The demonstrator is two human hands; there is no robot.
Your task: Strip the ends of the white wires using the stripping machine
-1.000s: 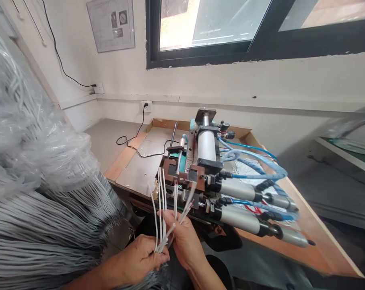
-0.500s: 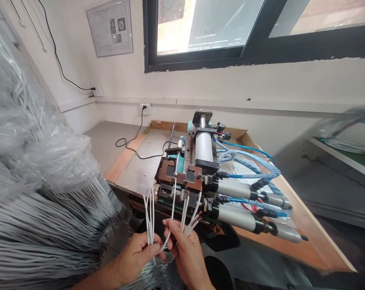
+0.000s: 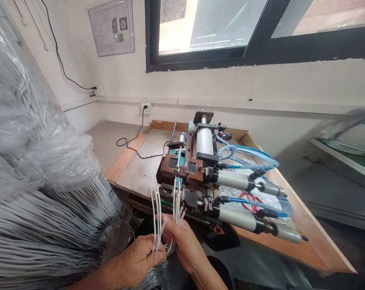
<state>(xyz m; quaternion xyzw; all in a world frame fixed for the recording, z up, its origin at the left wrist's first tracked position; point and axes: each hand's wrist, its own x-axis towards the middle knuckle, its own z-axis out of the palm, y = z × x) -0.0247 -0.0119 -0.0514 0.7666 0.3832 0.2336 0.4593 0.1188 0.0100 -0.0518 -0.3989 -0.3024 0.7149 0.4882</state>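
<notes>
Left hand and right hand each pinch white wires; tips are best held even and untangled, facing the machine at one o'clock.

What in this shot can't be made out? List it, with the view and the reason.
All in the head view:
- Count of white cables: they overlap each other.
- Palms of the left hand and right hand: hidden by the hands themselves.
- Text on the wall sheet: too small and blurred.
- Full extent of the grey cables: cut off by the left edge.
</notes>
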